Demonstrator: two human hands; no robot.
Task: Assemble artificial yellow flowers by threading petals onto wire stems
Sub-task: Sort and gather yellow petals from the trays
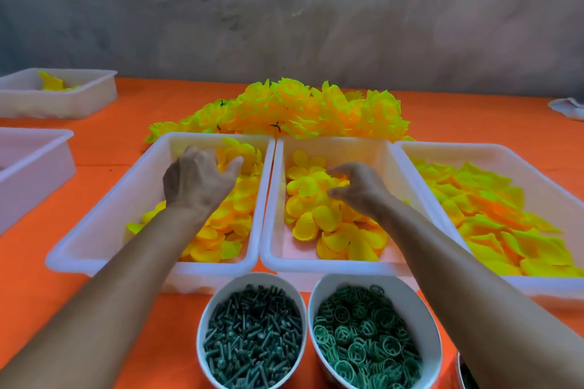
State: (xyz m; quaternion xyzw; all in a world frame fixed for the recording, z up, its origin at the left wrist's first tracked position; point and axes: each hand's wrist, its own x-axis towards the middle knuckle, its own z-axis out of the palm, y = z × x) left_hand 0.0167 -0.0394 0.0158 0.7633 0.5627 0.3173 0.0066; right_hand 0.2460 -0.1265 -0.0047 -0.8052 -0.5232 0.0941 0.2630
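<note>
Three white trays stand side by side on the orange table. My left hand reaches into the left tray, fingers spread over its yellow petals. My right hand hovers in the middle tray with fingers curled over the round yellow petals; whether it pinches one I cannot tell. The right tray holds pointed yellow-green petals. A heap of finished yellow flowers lies behind the trays. Two white bowls in front hold dark green stem pegs and green ring pieces.
Two more white trays stand at the left, one near the edge and one farther back with a few yellow petals. A grey wall runs behind the table. A white crumpled thing lies at the far right.
</note>
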